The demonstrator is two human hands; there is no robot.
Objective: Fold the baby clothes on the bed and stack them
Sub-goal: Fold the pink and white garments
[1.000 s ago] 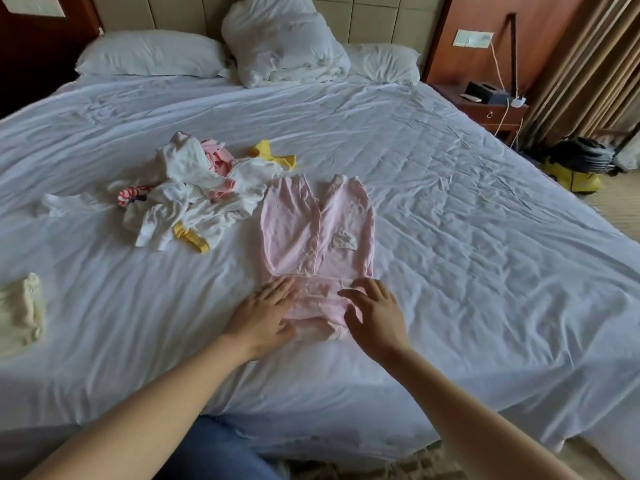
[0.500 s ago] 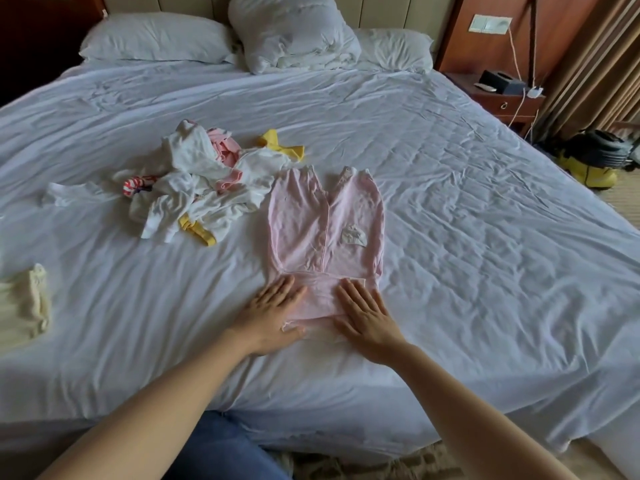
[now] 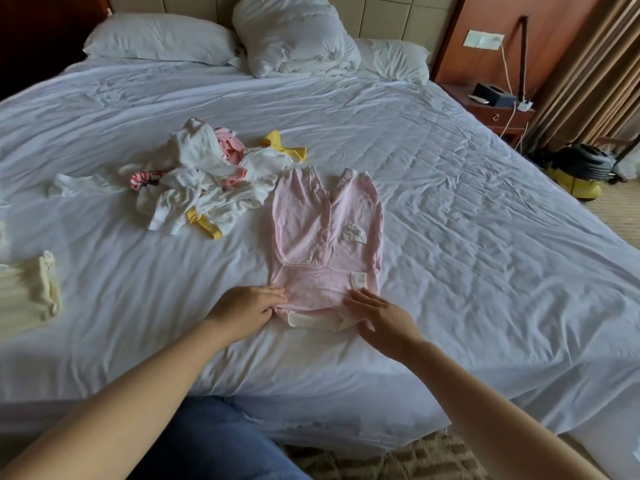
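Pink romper (image 3: 325,230) lies dead ahead of your hands on the bed (image 3: 485,289), flat; long axis runs straight away from you, the two legs at the end far from the hands, the folded-in sleeve band at the end under the hands.

Hands are apart, one on each near corner, the garment's width between them. Left hand (image 3: 247,308) sits on the near-left edge, fingers laid across the fabric, thumb at the hem; can't tell if it's pinching or only resting. Right hand (image 3: 381,317) is flat, fingers straight, pressing the near-right corner beside the cream cuff (image 3: 311,320) that pokes out along the near edge between the hands.

The relation that matters: the axis is in line with your reach, not across it; both hands are equally close to the near end and well short of the legs. My read: the next fold goes along that axis, so either the near end goes away from you or the legs come back toward the hands; for the legs you have to reach past the whole body of the garment. Neither hand has the advantage; it's a symmetric two-hand move.

Unfolded pile (image 3: 207,192) sits beyond and outboard of the left hand, touching the romper's far-left leg; watch for snagging it. Cream folded piece (image 3: 38,292) lies well out to the left of the left hand; likely the stack spot, left hand's side.
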